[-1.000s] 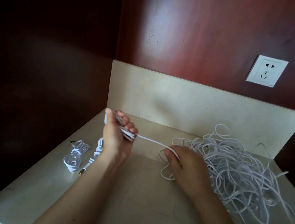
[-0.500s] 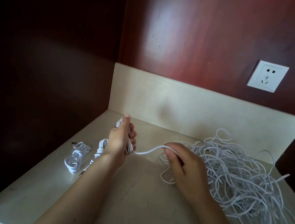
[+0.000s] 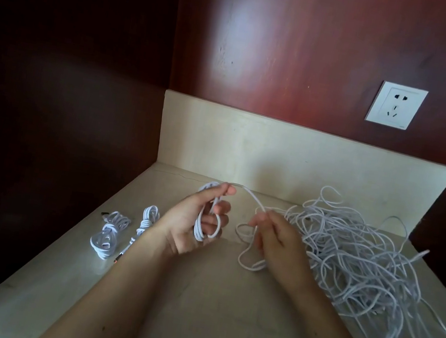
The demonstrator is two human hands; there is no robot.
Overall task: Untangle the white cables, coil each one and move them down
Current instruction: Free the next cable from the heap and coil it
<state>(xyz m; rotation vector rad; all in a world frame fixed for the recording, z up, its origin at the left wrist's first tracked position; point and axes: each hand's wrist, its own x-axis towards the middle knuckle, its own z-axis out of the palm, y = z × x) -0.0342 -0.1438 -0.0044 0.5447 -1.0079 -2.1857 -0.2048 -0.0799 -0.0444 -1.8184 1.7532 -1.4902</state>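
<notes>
**Head view.** The left hand was held palm up above the pale stone countertop. Its fingers curled round a partly wound coil of white cable, and the thumb pressed the upper loops against the forefinger. From the thumb a single strand arched rightward to the right hand, which was seen from the back and whose fingertips pinched it. Below that hand, slack loops of the same white cable lay on the countertop. The tangled heap of white cables covered the right part of the surface just beyond the right hand, with loose ends trailing toward the near right edge. Two finished coils lay side by side at the left edge, well apart from the heap. The outer coil showed a dark connector tip, and the inner coil was partly hidden by the left wrist and ended in an orange-tipped plug. A white five-hole wall socket was set in the red-brown wood panel above the cream backsplash. The small mark at the socket's lower right corner was too small to read.
</notes>
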